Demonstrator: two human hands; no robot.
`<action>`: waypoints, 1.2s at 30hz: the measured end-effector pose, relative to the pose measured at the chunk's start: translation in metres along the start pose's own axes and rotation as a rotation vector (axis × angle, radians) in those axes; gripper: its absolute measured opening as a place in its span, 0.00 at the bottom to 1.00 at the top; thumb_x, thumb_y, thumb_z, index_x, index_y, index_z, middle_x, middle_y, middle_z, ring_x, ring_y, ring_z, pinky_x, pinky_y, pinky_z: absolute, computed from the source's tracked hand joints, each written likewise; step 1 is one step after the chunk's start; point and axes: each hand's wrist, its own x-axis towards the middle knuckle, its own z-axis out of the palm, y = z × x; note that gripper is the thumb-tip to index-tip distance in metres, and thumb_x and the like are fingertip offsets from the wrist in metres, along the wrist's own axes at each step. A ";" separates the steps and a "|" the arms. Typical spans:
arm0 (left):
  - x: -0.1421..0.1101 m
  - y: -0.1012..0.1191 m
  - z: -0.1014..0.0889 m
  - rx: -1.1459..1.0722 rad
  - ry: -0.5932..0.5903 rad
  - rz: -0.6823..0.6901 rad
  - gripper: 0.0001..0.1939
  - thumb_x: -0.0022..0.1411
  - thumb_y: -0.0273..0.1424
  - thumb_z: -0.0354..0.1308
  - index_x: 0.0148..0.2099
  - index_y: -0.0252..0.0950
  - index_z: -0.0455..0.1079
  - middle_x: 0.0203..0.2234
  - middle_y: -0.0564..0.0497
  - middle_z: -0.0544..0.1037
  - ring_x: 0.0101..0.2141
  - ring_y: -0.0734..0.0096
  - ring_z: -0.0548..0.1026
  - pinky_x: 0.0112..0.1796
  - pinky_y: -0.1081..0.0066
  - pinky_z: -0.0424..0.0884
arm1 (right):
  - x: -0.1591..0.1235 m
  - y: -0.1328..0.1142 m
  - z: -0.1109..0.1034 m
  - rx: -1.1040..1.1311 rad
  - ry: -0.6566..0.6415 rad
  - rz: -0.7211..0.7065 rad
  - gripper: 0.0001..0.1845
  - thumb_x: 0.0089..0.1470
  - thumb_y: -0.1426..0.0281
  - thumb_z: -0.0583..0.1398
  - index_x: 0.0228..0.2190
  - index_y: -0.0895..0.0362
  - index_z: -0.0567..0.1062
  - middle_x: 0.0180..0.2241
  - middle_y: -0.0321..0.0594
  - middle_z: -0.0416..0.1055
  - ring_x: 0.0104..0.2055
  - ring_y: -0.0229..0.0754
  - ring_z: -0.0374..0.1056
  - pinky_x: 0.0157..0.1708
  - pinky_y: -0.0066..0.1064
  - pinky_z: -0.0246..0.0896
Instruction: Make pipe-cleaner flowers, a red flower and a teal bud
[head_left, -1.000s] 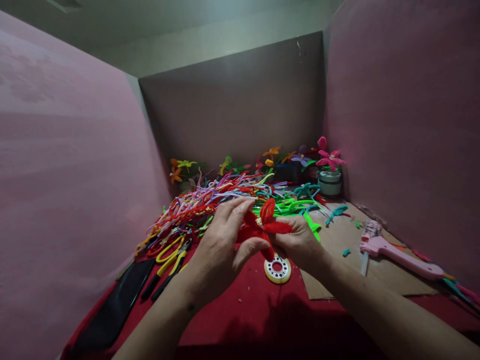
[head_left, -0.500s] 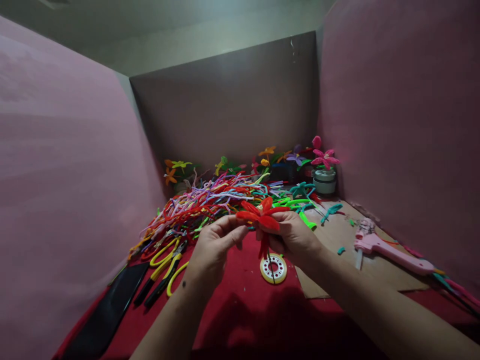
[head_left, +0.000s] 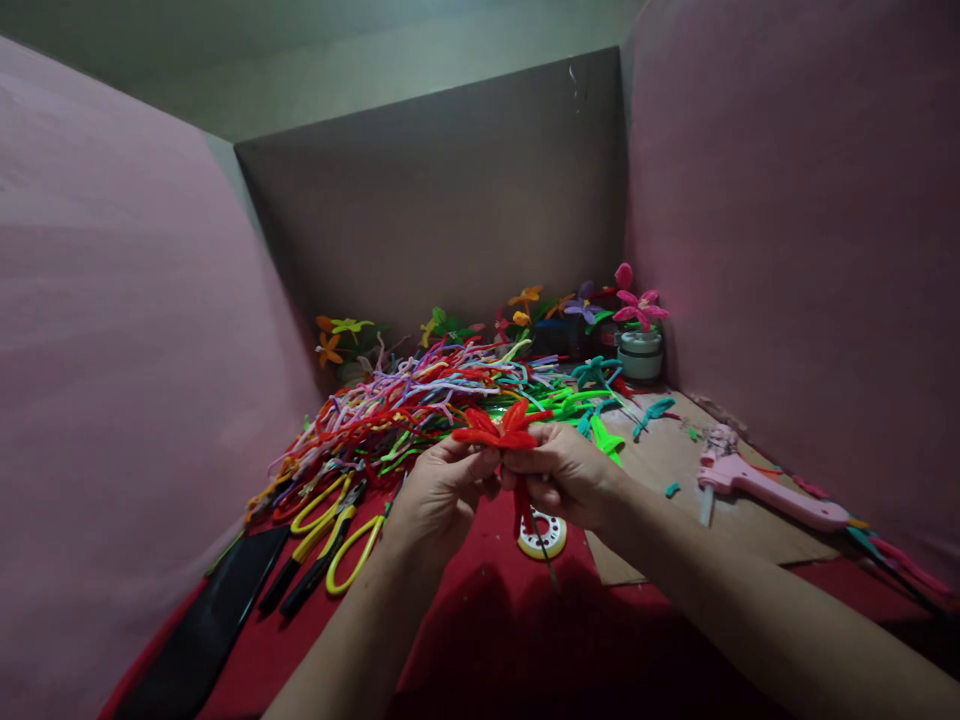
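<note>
While both hands meet near the middle of the head view, a red flower (head_left: 499,432) of fuzzy material is held between them, lifted above the red cloth (head_left: 487,640) and in front of the heap of coloured fuzzy stems (head_left: 420,385). The left hand (head_left: 450,490) has thumb and forefinger pressed together on the left side of the flower, under its petals. The right hand (head_left: 566,475) pinches close beside it, just below the bloom, with the other fingers curled; exactly which part lies inside this pinch, I cannot tell. A red strip (head_left: 523,505) hangs under the hands, and a thin dark stem (head_left: 554,577) points downward, crossing before the white and yellow ring (head_left: 543,537). In my judgement, the flower is very light and not slippery, because its surface seems soft and fuzzy. The petals probably bend and flatten easily under strong pressure, so it is better to take hold at the firm base where they join, or on the stem, and to touch the petals only gently. Yellow-handled pliers (head_left: 309,545) rest near the left forearm, and a pink glue gun (head_left: 780,495) lies on the cardboard (head_left: 637,555) at the right.
</note>
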 end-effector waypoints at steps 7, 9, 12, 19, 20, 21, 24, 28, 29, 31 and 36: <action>-0.001 -0.007 0.002 0.031 0.031 -0.026 0.10 0.46 0.31 0.67 0.28 0.29 0.72 0.17 0.53 0.70 0.19 0.81 0.64 0.21 0.78 0.57 | 0.004 0.003 -0.005 0.009 -0.069 -0.074 0.08 0.38 0.71 0.65 0.21 0.62 0.71 0.15 0.35 0.72 0.08 0.24 0.51 0.06 0.17 0.39; -0.002 -0.008 0.001 0.006 0.016 -0.079 0.11 0.46 0.31 0.67 0.26 0.29 0.70 0.16 0.54 0.69 0.18 0.81 0.63 0.20 0.78 0.56 | 0.005 0.005 -0.006 0.016 -0.096 -0.068 0.08 0.37 0.72 0.65 0.20 0.63 0.71 0.16 0.35 0.72 0.08 0.24 0.51 0.06 0.17 0.40; -0.002 -0.009 0.000 -0.052 -0.006 -0.158 0.11 0.44 0.30 0.68 0.24 0.30 0.69 0.16 0.54 0.68 0.18 0.80 0.64 0.20 0.78 0.57 | 0.007 0.006 -0.008 0.020 -0.117 -0.051 0.09 0.36 0.71 0.66 0.19 0.63 0.71 0.14 0.34 0.71 0.07 0.24 0.50 0.06 0.17 0.41; -0.001 -0.012 0.008 -0.123 -0.021 -0.111 0.05 0.46 0.25 0.64 0.23 0.31 0.70 0.15 0.53 0.69 0.21 0.75 0.68 0.26 0.74 0.62 | 0.005 0.003 -0.005 0.021 -0.134 -0.077 0.10 0.38 0.71 0.66 0.26 0.62 0.72 0.16 0.34 0.72 0.06 0.24 0.48 0.04 0.17 0.38; -0.001 -0.013 0.009 -0.129 -0.007 -0.092 0.05 0.47 0.24 0.64 0.23 0.31 0.70 0.15 0.53 0.68 0.20 0.75 0.67 0.26 0.74 0.63 | 0.005 0.002 -0.004 0.019 -0.124 -0.084 0.11 0.38 0.71 0.66 0.27 0.62 0.72 0.16 0.34 0.72 0.06 0.24 0.49 0.04 0.17 0.38; 0.000 -0.014 0.011 -0.134 0.006 -0.074 0.05 0.47 0.24 0.63 0.22 0.32 0.70 0.14 0.53 0.68 0.20 0.75 0.67 0.26 0.74 0.63 | 0.004 0.002 -0.004 0.013 -0.114 -0.089 0.12 0.38 0.71 0.66 0.28 0.61 0.72 0.16 0.35 0.72 0.06 0.24 0.49 0.04 0.17 0.37; 0.001 -0.016 0.013 -0.147 0.037 -0.029 0.05 0.46 0.23 0.63 0.22 0.31 0.70 0.14 0.54 0.68 0.19 0.78 0.65 0.25 0.75 0.62 | 0.004 0.000 -0.005 -0.027 -0.107 -0.097 0.14 0.39 0.70 0.66 0.30 0.61 0.72 0.18 0.36 0.73 0.06 0.25 0.50 0.04 0.18 0.37; 0.004 -0.013 0.011 -0.155 0.096 0.035 0.05 0.42 0.23 0.66 0.25 0.30 0.73 0.17 0.54 0.70 0.18 0.81 0.62 0.22 0.78 0.60 | 0.005 0.002 -0.008 -0.070 -0.092 -0.095 0.17 0.38 0.69 0.67 0.34 0.60 0.73 0.15 0.29 0.68 0.07 0.24 0.46 0.05 0.19 0.37; 0.005 -0.011 0.010 -0.158 0.110 0.051 0.06 0.41 0.24 0.67 0.26 0.30 0.73 0.18 0.54 0.70 0.18 0.81 0.62 0.22 0.78 0.59 | 0.006 0.002 -0.009 -0.076 -0.066 -0.103 0.18 0.38 0.69 0.67 0.34 0.60 0.73 0.13 0.27 0.65 0.07 0.24 0.44 0.05 0.19 0.37; 0.006 -0.009 0.007 -0.157 0.133 0.082 0.08 0.40 0.25 0.67 0.27 0.30 0.74 0.19 0.54 0.71 0.19 0.81 0.63 0.22 0.78 0.60 | 0.006 0.004 -0.009 -0.104 -0.007 -0.113 0.16 0.40 0.69 0.67 0.34 0.59 0.72 0.11 0.24 0.59 0.07 0.25 0.43 0.05 0.19 0.37; 0.009 -0.009 0.002 -0.090 0.182 0.139 0.07 0.41 0.26 0.67 0.27 0.30 0.75 0.17 0.55 0.70 0.19 0.82 0.63 0.24 0.78 0.62 | 0.004 0.005 -0.004 -0.242 0.114 -0.099 0.10 0.41 0.67 0.66 0.26 0.59 0.73 0.08 0.24 0.55 0.08 0.27 0.46 0.07 0.20 0.39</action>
